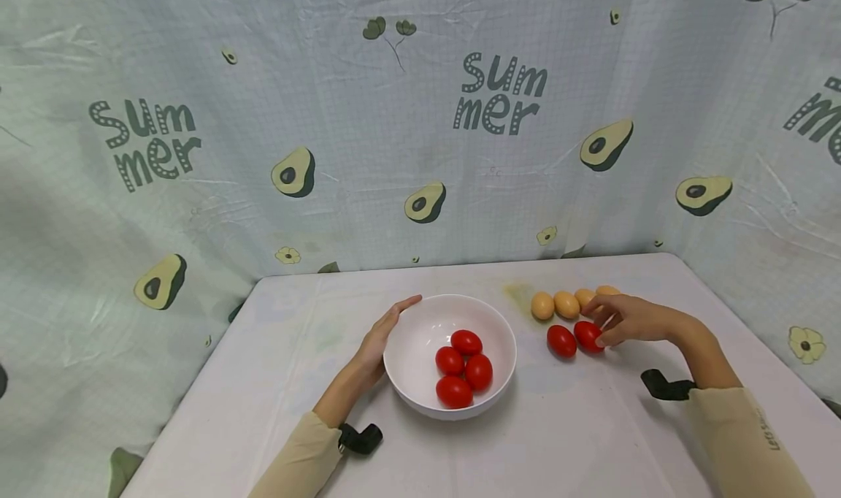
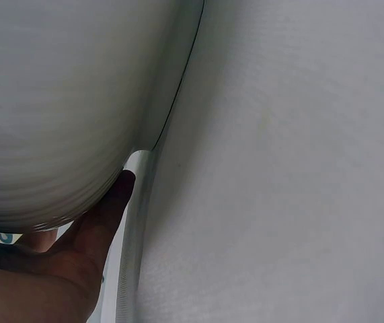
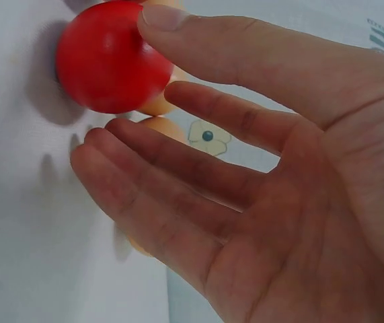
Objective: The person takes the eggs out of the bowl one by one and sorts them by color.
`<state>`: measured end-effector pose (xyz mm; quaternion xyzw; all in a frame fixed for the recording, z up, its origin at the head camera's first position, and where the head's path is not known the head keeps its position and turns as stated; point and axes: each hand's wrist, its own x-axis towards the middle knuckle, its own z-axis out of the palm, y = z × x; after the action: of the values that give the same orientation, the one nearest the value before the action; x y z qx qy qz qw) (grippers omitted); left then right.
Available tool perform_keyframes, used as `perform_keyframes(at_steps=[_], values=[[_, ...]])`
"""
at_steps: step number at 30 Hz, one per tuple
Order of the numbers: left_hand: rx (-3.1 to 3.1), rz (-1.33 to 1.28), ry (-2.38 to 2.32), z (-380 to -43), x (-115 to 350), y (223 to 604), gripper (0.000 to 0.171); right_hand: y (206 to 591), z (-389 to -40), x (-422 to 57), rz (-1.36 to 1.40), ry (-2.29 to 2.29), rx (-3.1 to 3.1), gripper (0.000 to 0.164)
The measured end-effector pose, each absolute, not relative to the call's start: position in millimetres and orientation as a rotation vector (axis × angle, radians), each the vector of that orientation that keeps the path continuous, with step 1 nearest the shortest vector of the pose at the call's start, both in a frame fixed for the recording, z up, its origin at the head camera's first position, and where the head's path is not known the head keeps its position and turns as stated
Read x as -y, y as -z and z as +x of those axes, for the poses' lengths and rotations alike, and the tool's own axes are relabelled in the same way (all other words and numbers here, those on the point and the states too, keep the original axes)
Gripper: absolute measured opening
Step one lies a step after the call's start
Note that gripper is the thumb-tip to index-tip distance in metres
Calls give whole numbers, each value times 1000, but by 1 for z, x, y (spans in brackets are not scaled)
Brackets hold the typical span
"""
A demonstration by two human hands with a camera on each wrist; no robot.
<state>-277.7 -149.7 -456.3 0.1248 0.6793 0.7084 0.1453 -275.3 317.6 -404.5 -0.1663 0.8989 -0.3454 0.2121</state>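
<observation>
My left hand (image 1: pixel 373 343) rests along the outer left wall of a white bowl (image 1: pixel 414 337), its fingers stretched toward the rim. In the left wrist view the thumb (image 2: pixel 114 208) lies against the bowl's curved side. Inside the bowl are several glossy red eggs (image 1: pixel 454 393). On the right, my right hand (image 1: pixel 634 318) is over another red egg (image 1: pixel 585 335); its thumb (image 3: pixel 205 37) overlaps that egg in the right wrist view, while the other fingers (image 3: pixel 144 202) are loosely bent and apart from it. One more red egg (image 1: pixel 561 342) lies just left of it.
A row of several tan eggs (image 1: pixel 542 306) lies behind the two loose red ones, partly hidden by the right hand. The white-covered table (image 1: pixel 276 352) ends at a printed curtain (image 1: pixel 355 133) at the back and sides. Each wrist wears a black camera mount (image 1: pixel 360 439).
</observation>
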Motion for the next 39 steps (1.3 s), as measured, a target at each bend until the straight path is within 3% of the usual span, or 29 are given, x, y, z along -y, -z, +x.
perform_keyframes(at_steps=[19, 39], values=[[-1960, 355, -2049, -278, 149, 457, 54, 393, -275, -313, -632, 983, -2763, 43], [-1974, 364, -2039, -278, 151, 456, 53, 367, -259, -276, -685, 1116, -2857, 30]])
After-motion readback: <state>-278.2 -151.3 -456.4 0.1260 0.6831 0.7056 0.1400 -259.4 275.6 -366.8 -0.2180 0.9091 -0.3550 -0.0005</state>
